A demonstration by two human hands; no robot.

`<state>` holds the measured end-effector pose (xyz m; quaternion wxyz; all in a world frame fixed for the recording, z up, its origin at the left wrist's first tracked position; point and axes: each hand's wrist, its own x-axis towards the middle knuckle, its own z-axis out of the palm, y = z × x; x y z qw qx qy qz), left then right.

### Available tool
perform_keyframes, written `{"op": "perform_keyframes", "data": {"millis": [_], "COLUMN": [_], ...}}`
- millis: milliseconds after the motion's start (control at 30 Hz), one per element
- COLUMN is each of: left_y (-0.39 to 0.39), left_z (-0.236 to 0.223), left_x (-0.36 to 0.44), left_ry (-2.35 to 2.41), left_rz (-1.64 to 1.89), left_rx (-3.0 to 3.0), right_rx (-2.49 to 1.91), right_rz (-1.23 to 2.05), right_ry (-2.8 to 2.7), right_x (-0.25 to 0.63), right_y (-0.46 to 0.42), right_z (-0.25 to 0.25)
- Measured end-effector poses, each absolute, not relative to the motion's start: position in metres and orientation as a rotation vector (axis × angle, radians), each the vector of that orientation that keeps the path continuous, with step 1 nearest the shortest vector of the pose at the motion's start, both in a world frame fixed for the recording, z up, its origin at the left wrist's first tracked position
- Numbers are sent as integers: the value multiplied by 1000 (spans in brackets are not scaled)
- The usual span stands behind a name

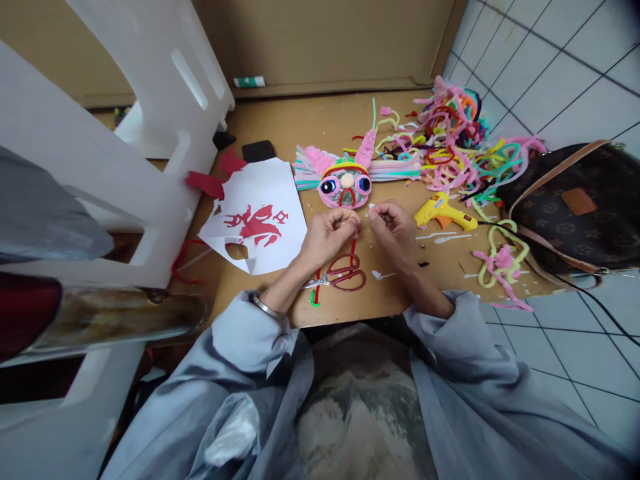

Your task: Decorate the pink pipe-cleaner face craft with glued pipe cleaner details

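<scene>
My left hand [330,233] is closed in a pinch, and a thin red pipe cleaner [355,245] hangs from its fingertips. Close by on the right, my right hand [395,230] has its thumb and fingers pressed together; what they hold, if anything, is too small to name. Just beyond both hands lies a pipe-cleaner animal head [346,181] with pink ears, big round eyes and a pale nose. Red-handled scissors [345,273] rest between my forearms. Beside them lies a red pipe-cleaner piece with a green end [315,297].
White paper with red shapes [265,247] lies left, near a dark phone-like slab [258,151]. At right are a yellow glue gun [445,212], tangled pipe cleaners [450,147] and a brown handbag [575,200]. A cord runs past the bag. White plastic panels [165,133] stand left.
</scene>
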<state>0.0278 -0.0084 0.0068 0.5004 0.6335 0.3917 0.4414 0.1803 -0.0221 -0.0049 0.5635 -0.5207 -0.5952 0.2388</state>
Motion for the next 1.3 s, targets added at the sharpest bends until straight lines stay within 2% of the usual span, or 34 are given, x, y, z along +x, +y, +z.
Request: {"op": "perform_keyframes", "data": {"millis": [300, 667, 833, 1000, 1300], "left_y": [-8, 6, 4, 0, 2], "left_z": [9, -8, -6, 1, 0], "left_x": [26, 22, 21, 20, 21], "left_ry": [1143, 995, 1025, 1097, 1084], "left_rz": [1065, 1166, 1061, 1120, 1170], "left_rx": [1806, 1614, 1699, 1870, 1918], "right_rx": [-1194, -1125, -1174, -1224, -1092], "right_rz": [552, 435, 293, 87, -123], "right_ry": [-1594, -1898, -2145, -2429, -2378], "right_x": [184, 190, 195, 189, 185], "right_y": [-24, -50, -90, -117, -131], "right_z": [-6, -23, -20, -17, -21]}}
